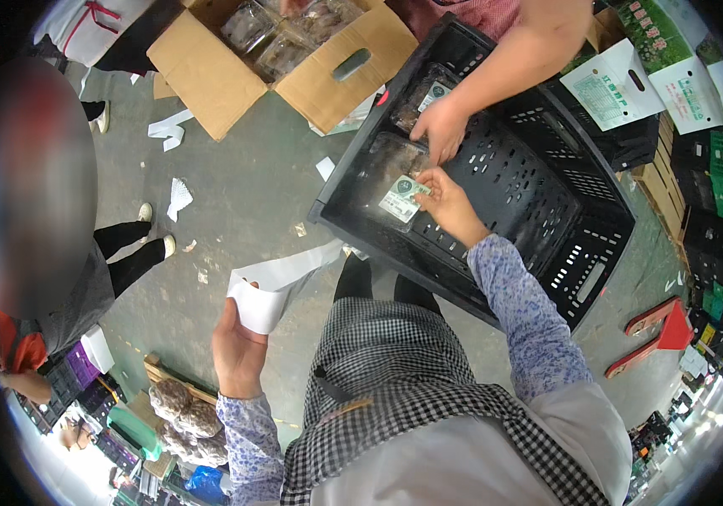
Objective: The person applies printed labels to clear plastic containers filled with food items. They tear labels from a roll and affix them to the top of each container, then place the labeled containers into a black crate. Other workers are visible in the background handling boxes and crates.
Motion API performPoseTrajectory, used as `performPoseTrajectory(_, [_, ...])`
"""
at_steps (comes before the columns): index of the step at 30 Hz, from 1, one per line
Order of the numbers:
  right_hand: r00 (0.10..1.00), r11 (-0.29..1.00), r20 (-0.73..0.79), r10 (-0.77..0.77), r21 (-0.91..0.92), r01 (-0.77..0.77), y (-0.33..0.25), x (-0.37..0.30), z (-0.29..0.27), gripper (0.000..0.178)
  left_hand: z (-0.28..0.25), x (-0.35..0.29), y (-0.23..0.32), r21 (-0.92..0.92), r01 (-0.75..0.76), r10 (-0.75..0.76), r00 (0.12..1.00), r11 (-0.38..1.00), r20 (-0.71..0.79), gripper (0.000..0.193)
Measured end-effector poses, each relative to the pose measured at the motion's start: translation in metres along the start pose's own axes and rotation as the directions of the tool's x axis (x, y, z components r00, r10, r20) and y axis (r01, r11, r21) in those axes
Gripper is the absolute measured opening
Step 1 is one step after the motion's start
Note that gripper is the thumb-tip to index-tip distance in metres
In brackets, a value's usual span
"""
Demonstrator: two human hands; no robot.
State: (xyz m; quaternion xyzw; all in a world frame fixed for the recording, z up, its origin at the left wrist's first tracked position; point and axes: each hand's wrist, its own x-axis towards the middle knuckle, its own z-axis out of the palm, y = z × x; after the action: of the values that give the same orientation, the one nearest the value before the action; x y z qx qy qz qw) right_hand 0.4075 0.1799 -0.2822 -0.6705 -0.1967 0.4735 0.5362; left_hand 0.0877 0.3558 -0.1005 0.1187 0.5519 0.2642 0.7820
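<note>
My left hand [240,352] is closed on a curling white strip of label paper [265,297], which trails off toward the crate. At the crate's near left, my right hand [452,209] has thumb and fingers pinched at the edge of a green and white label [403,201]. The label lies on a clear plastic pack [376,179] with dark contents I cannot make out. A second labelled pack [412,94] sits farther back in the black crate [520,187]. A co-worker's hand [443,128] reaches in from above, close to my right fingers.
An opened cardboard box [315,93] with several packs stands beyond the crate. Another person [129,240] is at the left. Paper scraps [179,199] litter the floor. White and green cartons [610,88] stand at the far right, a red pallet jack [673,327] nearer.
</note>
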Motion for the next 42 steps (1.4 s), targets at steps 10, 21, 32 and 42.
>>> performPoseTrajectory(10, [0.996, 0.914, 0.031, -0.086, -0.396, 0.091, 0.013, 0.056, 0.0, 0.025, -0.005, 0.008, -0.001, 0.005, 0.034, -0.034, 0.998, 0.999, -0.061, 0.04])
performPoseTrajectory(21, [0.966, 0.46, -0.109, -0.235, -0.888, 0.012, -0.021, 0.04, 0.032, 0.05, -0.007, 0.006, -0.002, 0.033, 0.032, -0.03, 0.998, 0.999, -0.047, 0.039])
performPoseTrajectory(32, [0.95, 0.905, 0.036, 0.31, -0.318, -0.283, 0.087, -0.004, 0.036, 0.048, -0.005, -0.029, -0.011, 0.081, -0.021, 0.017, 0.999, 0.996, 0.046, 0.042])
performPoseTrajectory(42, [0.983, 0.672, -0.067, 0.169, -0.722, -0.165, -0.056, -0.065, 0.041, 0.045, 0.01, -0.077, -0.031, 0.166, -0.098, 0.072, 0.985, 0.981, 0.156, 0.043])
